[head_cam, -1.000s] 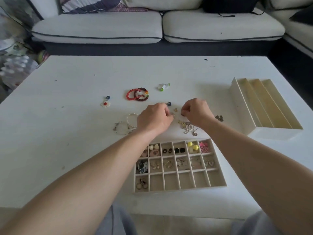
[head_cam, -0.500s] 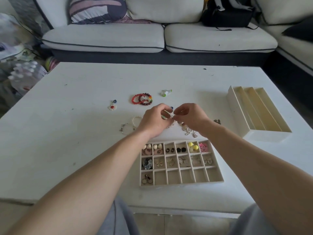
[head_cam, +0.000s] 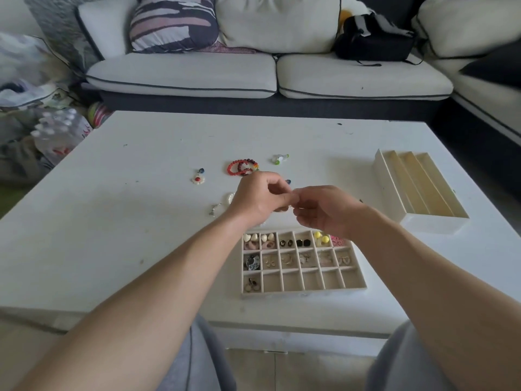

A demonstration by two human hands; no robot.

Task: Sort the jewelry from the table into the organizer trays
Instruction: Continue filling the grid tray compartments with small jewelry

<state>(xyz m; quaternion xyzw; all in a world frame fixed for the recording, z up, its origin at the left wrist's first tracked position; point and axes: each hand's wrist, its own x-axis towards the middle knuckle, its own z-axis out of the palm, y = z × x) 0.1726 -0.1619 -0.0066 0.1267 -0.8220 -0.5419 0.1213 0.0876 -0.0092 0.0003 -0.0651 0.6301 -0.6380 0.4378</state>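
My left hand (head_cam: 258, 196) and my right hand (head_cam: 324, 211) meet fingertip to fingertip above the table, just beyond the grid organizer tray (head_cam: 304, 293). They pinch a small jewelry piece between them, too small to identify. The tray's far two rows hold earrings, and its near row holds one pair at the left. Loose on the white table (head_cam: 127, 221) lie red bead bracelets (head_cam: 242, 167), a flower pendant (head_cam: 197, 179), a green-and-white ring (head_cam: 280, 158), a pearl bracelet (head_cam: 230, 197) and a silver piece (head_cam: 214, 209).
A second cream tray (head_cam: 434, 224) with three long empty compartments stands at the right of the table. A sofa (head_cam: 183, 77) with cushions and a black bag (head_cam: 372, 38) runs behind. Bags and bottles (head_cam: 56, 131) crowd the floor at the left.
Both hands have lifted off the table and come together, fingertips now touching over a small piece. The camera has tilted up, showing more of the sofa.
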